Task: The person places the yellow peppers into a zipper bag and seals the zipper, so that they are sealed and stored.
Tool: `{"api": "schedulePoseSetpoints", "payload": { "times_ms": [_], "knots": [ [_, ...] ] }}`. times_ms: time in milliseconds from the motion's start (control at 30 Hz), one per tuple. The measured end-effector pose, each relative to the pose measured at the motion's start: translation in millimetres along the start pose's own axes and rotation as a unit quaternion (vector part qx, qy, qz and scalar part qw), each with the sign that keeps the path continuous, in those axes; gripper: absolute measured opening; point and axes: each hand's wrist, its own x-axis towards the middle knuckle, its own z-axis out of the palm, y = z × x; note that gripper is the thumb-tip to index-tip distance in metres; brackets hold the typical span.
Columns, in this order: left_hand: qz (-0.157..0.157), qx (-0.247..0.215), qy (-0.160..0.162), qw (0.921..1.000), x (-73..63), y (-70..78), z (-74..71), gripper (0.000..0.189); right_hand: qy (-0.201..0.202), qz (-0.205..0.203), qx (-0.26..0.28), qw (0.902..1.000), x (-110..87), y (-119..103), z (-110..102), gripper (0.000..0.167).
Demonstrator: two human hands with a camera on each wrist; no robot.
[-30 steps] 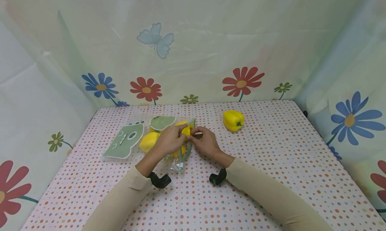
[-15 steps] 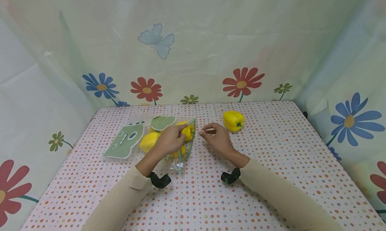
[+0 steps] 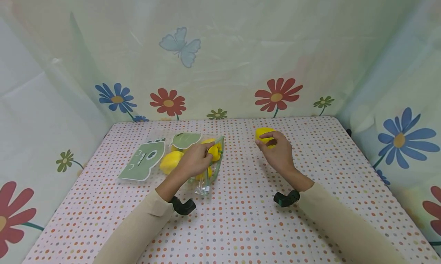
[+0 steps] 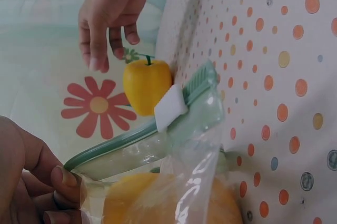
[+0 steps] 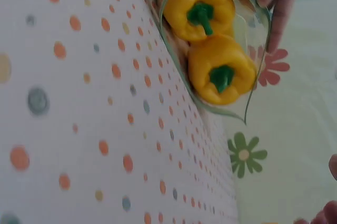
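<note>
My left hand (image 3: 195,158) grips the rim of a clear zip bag (image 4: 116,142) with green edging and a white slider (image 4: 171,109). The bag's mouth stands open in the right wrist view, showing two yellow bell peppers (image 5: 221,71) with green stems inside. More yellow shows through the plastic beside my left hand, partly hidden. My right hand (image 3: 280,153) is at a loose yellow bell pepper (image 3: 262,133) on the table and covers part of it in the head view. From the left wrist view, its fingers are loosely bent above that pepper (image 4: 147,87), apart from it.
Green cartoon-face prints (image 3: 142,160) on clear plastic lie at the left, by a smooth yellow item (image 3: 170,162). A dotted cloth covers the table (image 3: 234,225). Flower-printed curtains (image 3: 237,64) enclose the back and sides. Each wrist wears a black camera (image 3: 287,198).
My right hand has left the bag's mouth and moved right to the loose pepper. A pepper it was touching now sits in the bag. My left hand has stayed on the rim.
</note>
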Motion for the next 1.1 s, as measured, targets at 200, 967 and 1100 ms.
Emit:
{"api": "schedulePoseSetpoints", "payload": {
  "times_ms": [200, 967, 1100],
  "knots": [
    [0.003, -0.003, 0.005, 1.0, 0.9, -0.9, 1.1, 0.05, 0.004, 0.014, -0.026, 0.9996, 4.2, 15, -6, 0.048],
    [-0.014, 0.001, -0.001, 0.9999, 0.6, -0.6, 0.8, 0.05, -0.001, 0.094, -0.036, 0.9949, 16.7, 40, 6, 0.078],
    [-0.014, 0.0, -0.001, 0.9999, 0.7, -1.2, 1.2, 0.05, 0.005, 0.11, -0.038, 0.9932, 18.5, 43, 9, 0.076]
  ]
}}
